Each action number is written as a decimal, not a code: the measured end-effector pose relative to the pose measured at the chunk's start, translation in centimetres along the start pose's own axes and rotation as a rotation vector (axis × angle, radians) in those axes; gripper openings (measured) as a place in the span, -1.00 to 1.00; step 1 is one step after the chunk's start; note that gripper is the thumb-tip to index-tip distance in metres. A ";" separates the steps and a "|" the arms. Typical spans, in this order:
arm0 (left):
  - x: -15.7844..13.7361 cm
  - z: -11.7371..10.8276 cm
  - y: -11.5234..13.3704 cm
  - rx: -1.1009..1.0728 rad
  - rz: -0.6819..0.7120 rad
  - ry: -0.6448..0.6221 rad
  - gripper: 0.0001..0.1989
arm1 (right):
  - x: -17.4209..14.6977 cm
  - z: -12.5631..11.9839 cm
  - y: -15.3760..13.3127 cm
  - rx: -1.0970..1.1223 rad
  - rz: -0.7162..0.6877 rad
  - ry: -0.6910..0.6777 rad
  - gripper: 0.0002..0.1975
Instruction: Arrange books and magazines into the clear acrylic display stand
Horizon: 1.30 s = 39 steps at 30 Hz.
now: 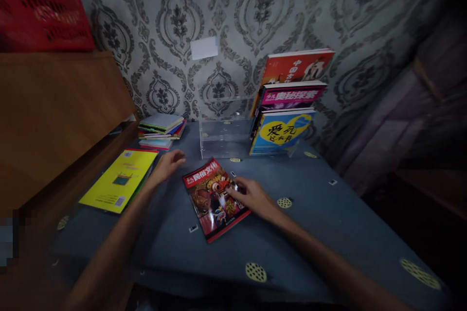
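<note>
A red-covered magazine (215,204) with a glossy dragon-like picture is in front of me, tilted at an angle. My right hand (251,197) is closed on its right edge, the thumb over the cover; the fingers beneath are partly hidden. To the left of the magazine, my left hand (168,165) hovers with loosely bent fingers and nothing in it. Below that wrist lies a yellow book (118,180). Behind is a clear acrylic rack (226,143). On the rack's right side stand a blue book (282,133), a purple book (292,97) and an orange book (292,70).
A stack of thin books (162,126) sits at the back left of the blue patterned cloth (306,248). A wooden cabinet (58,116) bounds the left side, with a red bag (44,9) on top. Patterned wallpaper rises behind; a curtain (390,121) hangs at right.
</note>
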State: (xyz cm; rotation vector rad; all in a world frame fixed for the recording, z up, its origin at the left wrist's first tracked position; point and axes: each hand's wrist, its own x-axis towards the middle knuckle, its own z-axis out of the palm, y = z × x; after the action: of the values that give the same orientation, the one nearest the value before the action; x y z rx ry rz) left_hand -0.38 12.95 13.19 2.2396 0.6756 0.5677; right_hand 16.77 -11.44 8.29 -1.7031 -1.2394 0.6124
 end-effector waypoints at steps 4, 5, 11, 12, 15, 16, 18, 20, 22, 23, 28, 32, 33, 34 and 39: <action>-2.7 3.5 -1.8 0.246 0.100 0.077 -0.76 | -1.6 -1.3 0.9 -0.608 0.012 0.087 -0.75; -3.6 4.2 -1.9 0.314 0.130 0.080 -0.75 | -1.5 -1.3 0.8 -0.660 -0.022 0.099 -0.76; -7.3 6.7 -2.1 0.593 0.222 0.160 -0.77 | 2.6 3.2 -1.0 -0.636 -0.520 -0.159 -0.69; -7.6 7.0 -2.2 0.603 0.225 0.176 -0.76 | 3.5 4.4 -1.2 -0.649 -0.564 -0.207 -0.65; -7.9 7.4 -2.5 0.625 0.208 0.204 -0.70 | 5.5 7.1 -1.3 -0.706 -0.564 -0.256 -0.59; -7.9 7.4 -2.6 0.635 0.195 0.207 -0.69 | 5.9 7.5 -1.2 -0.711 -0.548 -0.251 -0.58; -7.9 7.5 -2.5 0.651 0.172 0.204 -0.69 | 6.3 7.5 -1.0 -0.698 -0.510 -0.230 -0.56; -7.8 7.5 -2.3 0.659 0.158 0.197 -0.69 | 6.3 7.0 -0.9 -0.678 -0.452 -0.199 -0.51; -7.8 7.4 -2.1 0.653 0.147 0.186 -0.69 | 6.2 6.3 -0.8 -0.671 -0.375 -0.167 -0.43; -7.8 7.3 -1.9 0.649 0.138 0.176 -0.69 | 6.2 5.9 -0.8 -0.672 -0.335 -0.153 -0.40; -7.7 7.1 -1.5 0.635 0.108 0.130 -0.66 | 6.5 5.0 -0.4 -0.649 -0.221 -0.090 -0.38; -7.9 7.5 -2.4 0.619 0.140 0.170 -0.67 | 6.4 4.6 -0.4 -0.613 -0.139 -0.015 -0.41; -7.9 7.6 -2.9 0.617 0.149 0.189 -0.66 | 6.3 4.4 -0.4 -0.606 -0.125 -0.003 -0.43; -7.8 7.7 -3.6 0.613 0.171 0.184 -0.66 | 6.3 4.2 -0.3 -0.598 -0.119 0.005 -0.45; -6.6 8.1 -7.2 0.727 0.208 0.039 -0.61 | 6.2 3.9 0.9 -0.559 -0.150 0.056 -0.49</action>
State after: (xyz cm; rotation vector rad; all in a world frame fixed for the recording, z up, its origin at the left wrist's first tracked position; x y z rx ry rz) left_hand -2.93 9.20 1.38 3.0092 0.7552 0.5182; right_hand 16.33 -4.33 6.43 -2.0316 -1.5792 0.1251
